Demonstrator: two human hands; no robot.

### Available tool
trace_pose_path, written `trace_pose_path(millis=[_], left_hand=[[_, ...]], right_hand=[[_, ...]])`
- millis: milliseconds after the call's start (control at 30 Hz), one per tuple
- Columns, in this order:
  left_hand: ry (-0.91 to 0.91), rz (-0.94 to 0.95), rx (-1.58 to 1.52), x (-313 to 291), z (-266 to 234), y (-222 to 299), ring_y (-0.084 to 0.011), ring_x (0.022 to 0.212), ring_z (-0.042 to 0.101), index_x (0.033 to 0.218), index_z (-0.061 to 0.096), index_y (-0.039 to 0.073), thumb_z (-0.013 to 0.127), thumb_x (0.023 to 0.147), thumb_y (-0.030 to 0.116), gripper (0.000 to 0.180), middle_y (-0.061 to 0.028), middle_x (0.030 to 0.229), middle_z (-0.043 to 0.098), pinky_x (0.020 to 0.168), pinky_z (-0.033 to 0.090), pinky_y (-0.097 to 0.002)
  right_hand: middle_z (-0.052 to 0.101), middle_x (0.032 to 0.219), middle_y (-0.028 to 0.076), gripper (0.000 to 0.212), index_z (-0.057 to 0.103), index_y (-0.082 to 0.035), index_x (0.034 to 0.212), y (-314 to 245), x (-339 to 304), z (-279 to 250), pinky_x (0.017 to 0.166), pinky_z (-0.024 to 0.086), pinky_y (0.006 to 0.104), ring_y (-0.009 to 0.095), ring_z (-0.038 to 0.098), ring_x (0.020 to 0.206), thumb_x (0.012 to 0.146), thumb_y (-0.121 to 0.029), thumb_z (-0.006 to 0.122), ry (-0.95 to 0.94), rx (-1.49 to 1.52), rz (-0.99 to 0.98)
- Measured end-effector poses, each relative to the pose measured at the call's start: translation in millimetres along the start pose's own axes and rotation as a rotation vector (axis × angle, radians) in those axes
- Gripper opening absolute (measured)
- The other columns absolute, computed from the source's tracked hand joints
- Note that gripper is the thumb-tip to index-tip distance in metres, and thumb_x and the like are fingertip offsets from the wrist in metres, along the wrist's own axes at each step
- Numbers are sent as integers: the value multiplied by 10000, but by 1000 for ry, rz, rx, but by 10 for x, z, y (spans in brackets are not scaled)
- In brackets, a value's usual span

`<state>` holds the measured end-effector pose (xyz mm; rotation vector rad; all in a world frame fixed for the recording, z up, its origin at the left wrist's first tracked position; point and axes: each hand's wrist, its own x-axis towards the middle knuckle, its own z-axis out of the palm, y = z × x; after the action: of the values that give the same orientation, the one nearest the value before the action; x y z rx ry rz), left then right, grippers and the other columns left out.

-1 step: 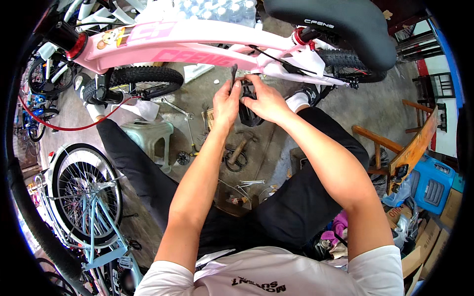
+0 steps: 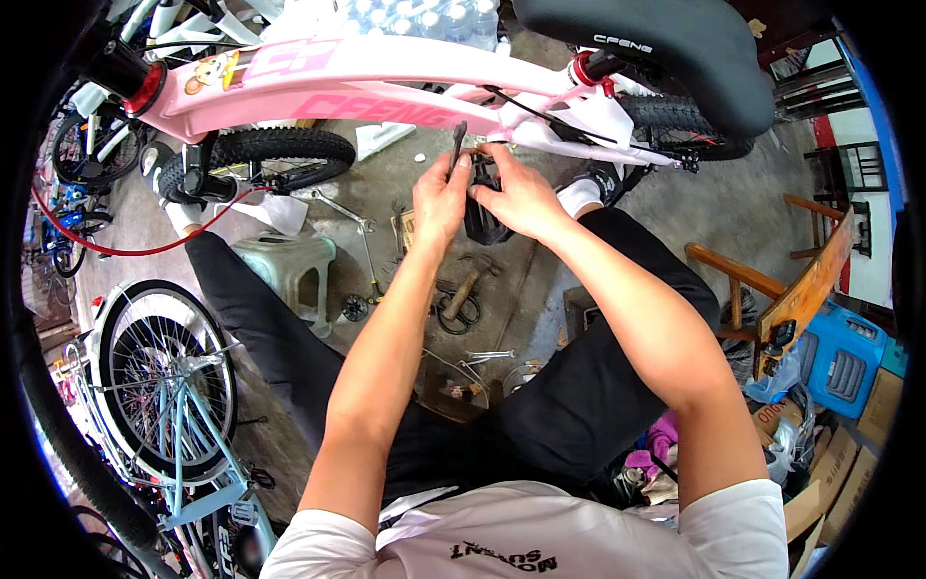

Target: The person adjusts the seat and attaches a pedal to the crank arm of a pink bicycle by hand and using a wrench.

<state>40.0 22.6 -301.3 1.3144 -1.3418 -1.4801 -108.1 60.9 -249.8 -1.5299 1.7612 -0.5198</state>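
A pink bicycle frame [image 2: 386, 82] runs across the top of the view, with a black saddle [image 2: 666, 43] at the upper right. Both my hands are raised to its underside, side by side. My left hand [image 2: 439, 198] grips a slim dark wrench [image 2: 457, 147] that points up at the frame. My right hand [image 2: 521, 193] is closed over a black pedal [image 2: 482, 224] just below the frame, its fingertips touching the spot where the wrench meets it. My legs in black trousers spread out beneath.
A light blue bicycle with a spoked wheel [image 2: 164, 376] stands at the lower left. On the concrete floor are a pale plastic stool [image 2: 285, 265], a hammer [image 2: 465, 288] and loose tools. A wooden chair [image 2: 801, 289], a blue crate [image 2: 841, 357] and cardboard boxes are on the right.
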Motion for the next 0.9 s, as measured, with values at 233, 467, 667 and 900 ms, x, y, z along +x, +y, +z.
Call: trace_pose_path(millis=[233, 467, 667, 900], left_hand=[[-227, 32, 360, 20, -53, 401, -114, 972, 619, 1296, 692, 52, 580, 1044, 281, 358, -39, 1085, 740, 861, 491, -295], [-24, -164, 57, -217, -210, 74, -112, 831, 624, 1300, 659, 14, 545, 1034, 242, 368, -63, 1058, 718, 649, 529, -297], [70, -376, 244, -543, -487, -155, -206, 658, 670, 1207, 674, -1, 534, 995, 204, 326, -112, 776, 691, 644, 522, -362], [-95, -179, 477, -543, -506, 231, -297, 717, 713, 1163, 693, 27, 556, 991, 213, 288, -145, 806, 706, 711, 532, -412]], right_hand=[[687, 1092, 214, 632, 455, -81, 1439, 65, -100, -13, 896, 519, 447, 371, 688, 1039, 899, -262, 730, 141, 107, 57], [693, 1140, 275, 654, 428, -95, 1467, 95, -153, 45, 925, 513, 517, 460, 667, 1081, 911, -293, 712, 224, 109, -23], [698, 1123, 268, 617, 471, -106, 1437, 148, -165, 65, 918, 516, 511, 458, 668, 1072, 909, -313, 715, 242, 141, -11], [699, 1130, 256, 561, 493, -122, 1404, 78, -200, 16, 917, 510, 515, 452, 668, 1079, 916, -295, 707, 235, 170, 38]])
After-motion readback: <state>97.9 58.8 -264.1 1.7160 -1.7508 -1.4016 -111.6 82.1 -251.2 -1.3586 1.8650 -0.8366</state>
